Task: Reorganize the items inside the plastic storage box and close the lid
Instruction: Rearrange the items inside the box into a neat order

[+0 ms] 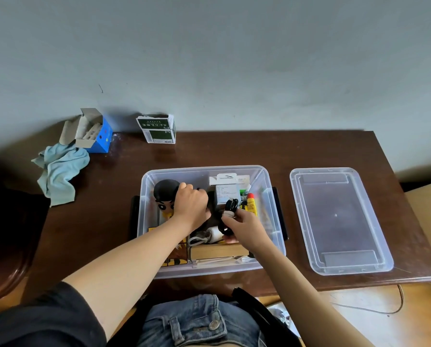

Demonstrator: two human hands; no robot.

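From up here I see my own body only in part. Both forearms are bare from the elbow down, with no watch, ring or band on the left hand [193, 205] or the right hand [244, 227]. A loose black short sleeve [41, 319] covers my left upper arm and fills the lower left corner. At my lap I wear faded blue denim shorts [191, 321] with a visible waistband, a belt loop, heavy seams and a round silver metal button [215, 324]. A black fabric edge [262, 314] lies across the denim on the right.
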